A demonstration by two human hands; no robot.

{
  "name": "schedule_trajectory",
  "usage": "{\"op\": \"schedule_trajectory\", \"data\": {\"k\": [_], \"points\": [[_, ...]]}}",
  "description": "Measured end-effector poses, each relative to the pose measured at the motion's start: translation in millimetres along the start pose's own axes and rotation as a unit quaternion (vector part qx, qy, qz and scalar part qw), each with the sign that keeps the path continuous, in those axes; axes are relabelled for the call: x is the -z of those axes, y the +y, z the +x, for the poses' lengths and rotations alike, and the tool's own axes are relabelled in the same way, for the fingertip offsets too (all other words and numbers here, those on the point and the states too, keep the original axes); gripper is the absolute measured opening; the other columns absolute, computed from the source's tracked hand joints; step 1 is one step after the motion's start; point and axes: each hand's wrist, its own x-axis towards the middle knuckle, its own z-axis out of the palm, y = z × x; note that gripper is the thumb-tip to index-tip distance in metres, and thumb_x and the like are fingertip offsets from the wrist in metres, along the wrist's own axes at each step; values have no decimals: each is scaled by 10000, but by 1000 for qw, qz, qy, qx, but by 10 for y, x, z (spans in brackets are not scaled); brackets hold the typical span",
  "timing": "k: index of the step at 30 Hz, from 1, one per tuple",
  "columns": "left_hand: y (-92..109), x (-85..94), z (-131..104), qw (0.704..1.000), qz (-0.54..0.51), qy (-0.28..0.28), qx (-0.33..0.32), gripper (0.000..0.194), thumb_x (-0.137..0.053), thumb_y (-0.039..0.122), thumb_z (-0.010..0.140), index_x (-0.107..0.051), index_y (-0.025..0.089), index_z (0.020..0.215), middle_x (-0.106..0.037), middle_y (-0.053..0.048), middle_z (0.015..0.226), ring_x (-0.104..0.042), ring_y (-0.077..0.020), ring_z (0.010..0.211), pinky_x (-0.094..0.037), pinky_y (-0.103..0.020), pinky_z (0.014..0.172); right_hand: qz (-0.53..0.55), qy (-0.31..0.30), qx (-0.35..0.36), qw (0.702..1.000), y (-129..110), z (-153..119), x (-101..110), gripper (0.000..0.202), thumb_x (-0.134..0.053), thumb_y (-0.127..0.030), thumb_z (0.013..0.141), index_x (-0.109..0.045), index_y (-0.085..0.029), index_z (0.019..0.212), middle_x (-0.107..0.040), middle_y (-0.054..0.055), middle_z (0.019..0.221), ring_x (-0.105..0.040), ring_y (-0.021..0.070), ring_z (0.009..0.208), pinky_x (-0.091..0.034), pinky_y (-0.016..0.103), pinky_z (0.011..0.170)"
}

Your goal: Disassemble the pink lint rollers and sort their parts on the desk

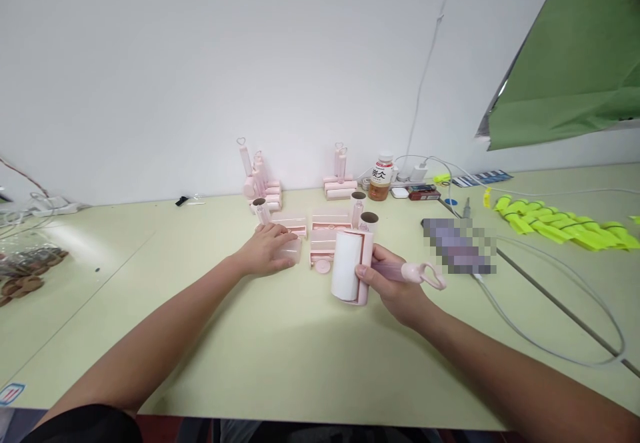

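Gripping roller [350, 266]; sticker [11, 394] "11", bottle [381, 178] labelled "炭".

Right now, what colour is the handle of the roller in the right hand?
The handle is pale pink, shown best in the head view.

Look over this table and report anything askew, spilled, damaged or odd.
Nothing looks spilled or damaged, including the roller in the right hand. Two oddities: the white cable at right sprawls loosely across the table, looking untidy, and a lone dark spot marks its pale left side; I cannot tell what it is.
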Motion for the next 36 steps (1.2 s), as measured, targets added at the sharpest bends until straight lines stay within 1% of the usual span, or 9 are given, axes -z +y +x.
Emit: {"op": "schedule_trajectory", "data": {"k": [18,21,24,25,27,30,32,34,36], "points": [[140,-17,123,999,2,42,16,545,-498,524,887,-503,241,1352,-553,-111,1211,-474,-300,1105,-354,-463,936,19,-13,-10,1000,24,7,7,307,-664,-431,825,-606,-202,1022,-691,46,939,-633,216,882,-515,345,767],[266,3,122,991,-24,124,53,467,-476,483,919,-542,207,1290,-553,-127,1218,-462,-308,1147,-338,-491,972,20,-18,-19,999,26,13,5,302,-668,-439,817,-603,-202,991,-683,50,940,-628,223,886,-512,353,765],[621,9,94,950,-176,229,114,408,-436,450,953,-532,182,1245,-572,-124,1189,-509,-265,1103,-392,-447,953,21,-35,-27,999,43,20,-1,323,-669,-438,817,-588,-205,1025,-670,54,947,-618,238,925,-509,364,774],[773,3,78,929,-268,223,125,422,-431,466,954,-509,185,1258,-592,-112,1144,-555,-233,1008,-438,-410,890,20,-43,-28,999,51,22,-5,324,-668,-437,818,-583,-205,1029,-665,53,938,-614,239,926,-509,364,770],[1060,-19,43,871,-459,140,103,525,-459,510,935,-414,177,1339,-614,-107,1073,-606,-202,890,-488,-355,777,15,-60,-26,998,68,24,-19,316,-665,-438,822,-574,-204,1013,-649,46,905,-609,224,882,-508,351,743],[1304,-39,-10,804,-588,63,70,594,-617,457,860,-395,193,1344,-612,-119,1156,-620,-221,987,-499,-341,810,-1,-88,-40,995,96,29,-39,335,-664,-464,821,-552,-201,998,-614,23,832,-577,172,728,-488,298,619],[1306,-11,-49,803,-588,61,75,555,-651,381,834,-435,192,1309,-612,-110,1186,-602,-235,1045,-486,-344,846,-8,-92,-59,994,118,40,-40,375,-650,-514,820,-536,-200,990,-578,2,766,-541,142,634,-460,269,539],[1228,54,-95,834,-541,55,87,503,-631,301,816,-482,192,1284,-621,-85,1170,-589,-233,1038,-470,-337,848,-8,-75,-72,995,142,60,-25,432,-623,-580,814,-527,-199,995,-563,-3,749,-523,128,592,-449,258,501],[1140,137,-140,876,-474,13,83,455,-597,250,791,-541,197,1239,-636,-49,1102,-586,-215,962,-459,-307,799,-3,-47,-70,996,168,85,3,480,-583,-641,813,-528,-197,987,-577,15,791,-534,130,607,-455,260,496]]}}
